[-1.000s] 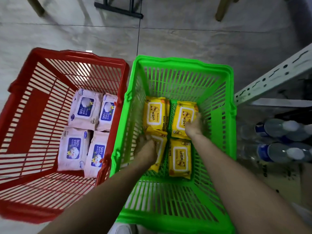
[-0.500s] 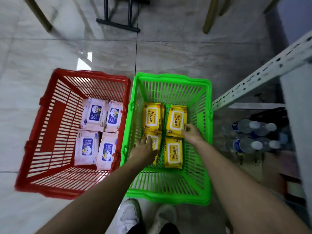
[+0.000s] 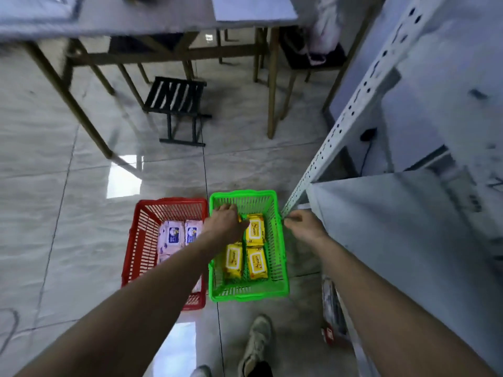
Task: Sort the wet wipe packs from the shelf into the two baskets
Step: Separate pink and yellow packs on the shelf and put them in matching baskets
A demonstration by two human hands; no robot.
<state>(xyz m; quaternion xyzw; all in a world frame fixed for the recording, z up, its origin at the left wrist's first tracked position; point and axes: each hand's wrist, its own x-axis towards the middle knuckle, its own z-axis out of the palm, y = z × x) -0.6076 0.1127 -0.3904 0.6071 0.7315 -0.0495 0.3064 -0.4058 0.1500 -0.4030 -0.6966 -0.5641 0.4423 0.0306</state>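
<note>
The sorting looks almost finished, as far as I can judge. The green basket [image 3: 281, 257] stands on the floor at the 6 o'clock side of the view, and the red basket [image 3: 130, 257] touches it at its 9 o'clock side. In the green one I see three yellow packs [image 3: 255, 227] lying flat, label up, in tidy rows; a fourth may be hidden under the left hand. In the red one lie pink packs [image 3: 173, 235] with blue labels, also flat, two visible clearly, the others covered by the left forearm. So each colour has its own basket and nothing is mixed.

The shelf [image 3: 381, 227] is at 3 o'clock. Its visible boards carry no packs that I can see, but much of it is blurred or out of view, so I cannot say that none are left.

The left hand [image 3: 224, 221] is above the far part of the green basket, fingers loose, holding nothing. The right hand [image 3: 303, 223] is at 3 o'clock of the basket, near the shelf post, fingers lightly curled and empty. The hands are apart.
</note>
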